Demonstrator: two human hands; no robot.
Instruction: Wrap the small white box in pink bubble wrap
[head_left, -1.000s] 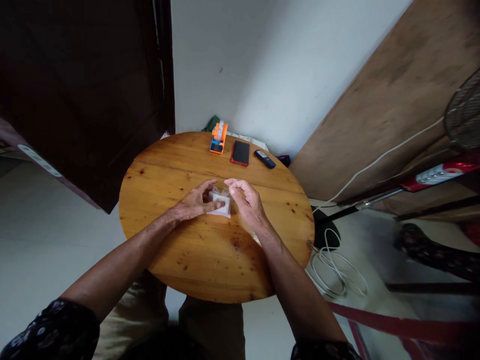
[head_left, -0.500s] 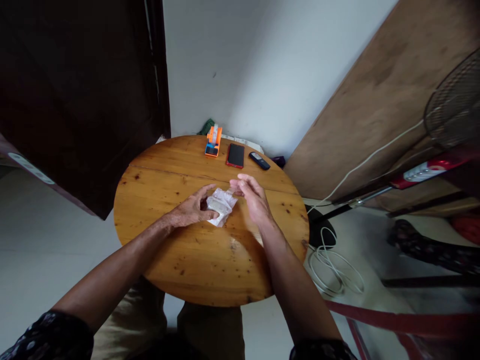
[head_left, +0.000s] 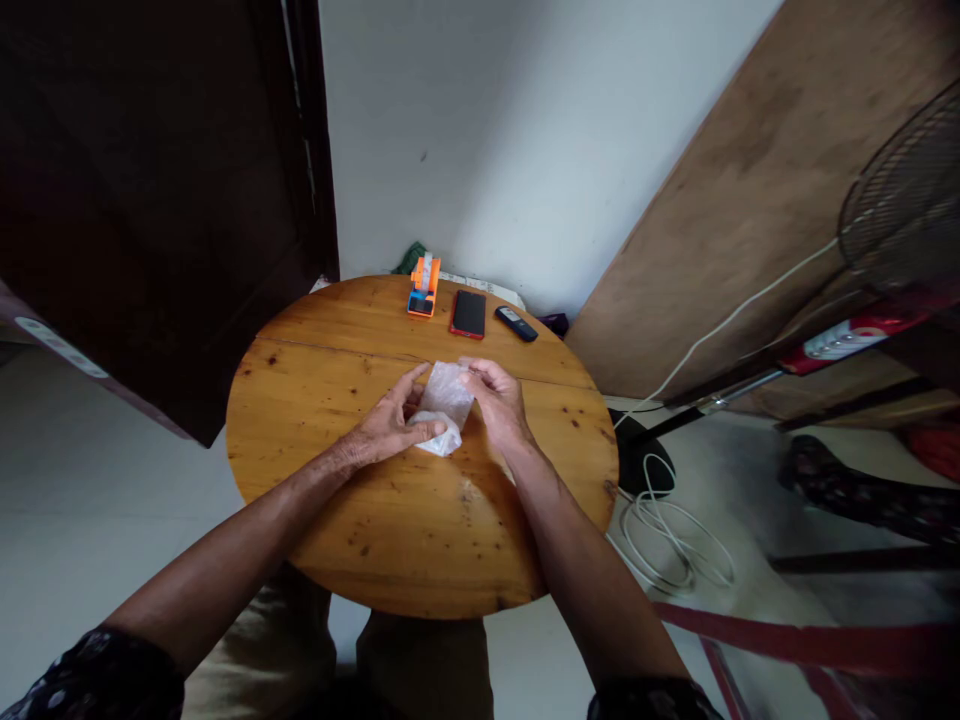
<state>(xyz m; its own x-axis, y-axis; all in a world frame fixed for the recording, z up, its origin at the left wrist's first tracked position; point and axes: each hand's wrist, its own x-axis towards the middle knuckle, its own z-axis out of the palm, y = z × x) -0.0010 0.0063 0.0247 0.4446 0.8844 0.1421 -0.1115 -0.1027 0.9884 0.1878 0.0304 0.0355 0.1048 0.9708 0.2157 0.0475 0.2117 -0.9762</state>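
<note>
On the round wooden table (head_left: pixel 337 520) lies a small white bundle in translucent plastic wrap (head_left: pixel 448 388) that looks like bubble wrap. What is inside it is hidden. My left hand (head_left: pixel 391 418) grips the bundle from the left, its thumb pressed over the near part. At the upper right corner, my right hand (head_left: pixel 498 398) pinches the raised flap of the wrap between thumb and fingers.
Along the table's far side are an orange and blue tape dispenser (head_left: pixel 424 286), a dark phone with red edges (head_left: pixel 469 314) and a small black handset (head_left: pixel 516 323). A stand fan (head_left: pixel 900 200) and coiled white cable (head_left: pixel 679 540) are at the right.
My right hand, earlier just off the bundle's right side, has closed on the wrap's flap. The flap now stands raised and spread flatter, while my left hand stays on the bundle.
</note>
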